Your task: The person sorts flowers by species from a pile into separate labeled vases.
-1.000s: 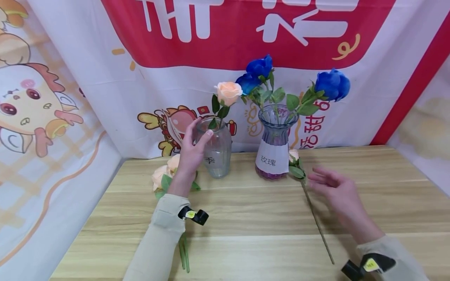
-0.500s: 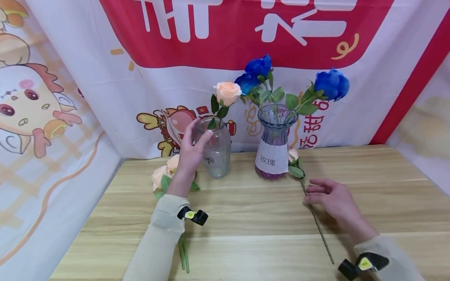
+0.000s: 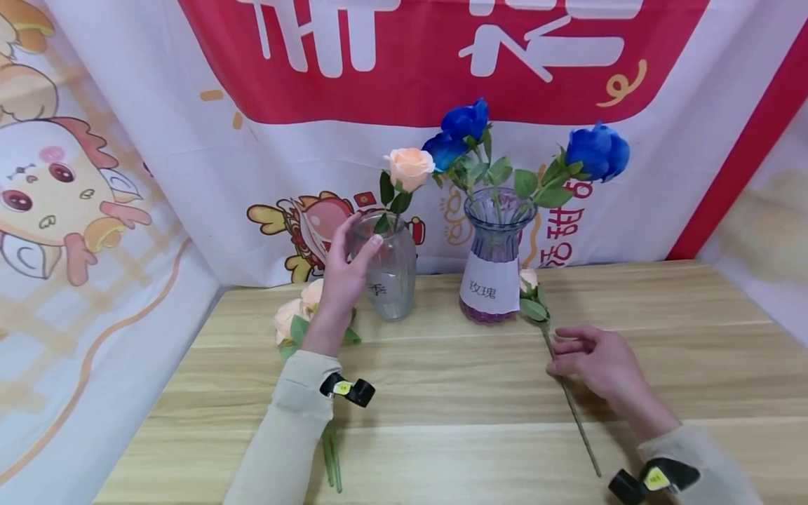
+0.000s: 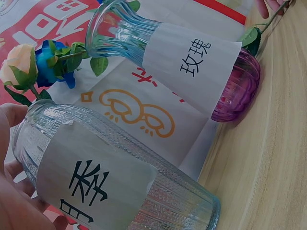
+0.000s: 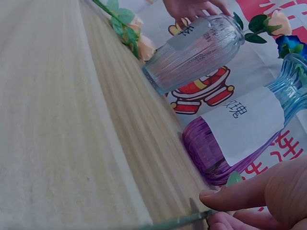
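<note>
My left hand (image 3: 344,273) holds the clear glass vase (image 3: 399,277) near its rim, fingers behind it and thumb in front. One peach rose (image 3: 410,168) stands in that vase, and a white paper label (image 4: 98,177) with black characters covers its side. On the right, my right hand (image 3: 596,361) pinches the thin green stem of another peach rose (image 3: 577,417) between thumb and fingers. This stem (image 5: 180,222) lies along the tabletop, angled toward the front edge. Its pale bloom (image 3: 529,279) is partly hidden behind the blue-and-purple vase.
The blue-and-purple glass vase (image 3: 499,242) with a paper label holds several blue roses (image 3: 596,153) and stands between my hands. A bunch of peach roses (image 3: 289,321) lies at the left, partly under my left forearm. A printed cloth (image 3: 303,154) hangs behind the wooden table (image 3: 442,435).
My right hand has moved down and slightly left onto the rose stem, its fingers closing from spread to a pinch. The left hand and both vases stay in place.
</note>
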Tool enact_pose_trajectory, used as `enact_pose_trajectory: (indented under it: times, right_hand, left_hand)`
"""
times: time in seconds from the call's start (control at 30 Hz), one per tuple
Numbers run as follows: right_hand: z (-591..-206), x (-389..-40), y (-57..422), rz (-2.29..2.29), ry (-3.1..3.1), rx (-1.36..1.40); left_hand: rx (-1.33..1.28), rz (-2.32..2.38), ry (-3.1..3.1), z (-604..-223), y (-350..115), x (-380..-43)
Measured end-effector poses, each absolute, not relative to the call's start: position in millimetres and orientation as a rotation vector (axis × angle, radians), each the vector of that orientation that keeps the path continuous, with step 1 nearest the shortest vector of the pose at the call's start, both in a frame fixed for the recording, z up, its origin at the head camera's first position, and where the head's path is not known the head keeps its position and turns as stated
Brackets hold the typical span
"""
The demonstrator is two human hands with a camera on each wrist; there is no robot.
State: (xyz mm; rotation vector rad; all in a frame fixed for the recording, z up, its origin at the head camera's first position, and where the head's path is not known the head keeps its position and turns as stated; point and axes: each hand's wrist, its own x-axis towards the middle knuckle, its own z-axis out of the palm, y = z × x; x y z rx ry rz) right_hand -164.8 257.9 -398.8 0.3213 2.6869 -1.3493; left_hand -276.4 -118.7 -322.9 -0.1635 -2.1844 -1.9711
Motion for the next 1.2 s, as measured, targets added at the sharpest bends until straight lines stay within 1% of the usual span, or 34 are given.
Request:
enact_pose_trajectory:
  times: [0.33,0.6,0.73,1.03,1.2]
  right_hand:
    - [-398.8,-166.8,254.4,-1.346,2.702,0.368]
    - [-398.3,-165.4,257.9,-1.497,2.543,0.379]
    - [-396.1,-164.6,252.1,-1.661,2.410,0.391]
    - [-388.0,-160.7,247.4,-2.248,1.891,0.331]
    - [-380.5,-157.2,246.5,-2.541,1.647,0.406]
  left_hand:
    - [-0.165,-1.979,-2.180,-322.7,-119.1,-276.7]
    - [-0.172,-1.972,-2.185,-324.8,-118.4,-276.9]
    - [-0.145,-1.969,-2.194,-325.5,-120.7,-275.7]
    - [-0.176,-1.976,-2.191,-324.4,-119.2,-275.4]
    - [-0.175,-1.976,-2.194,-324.6,-118.4,-275.8]
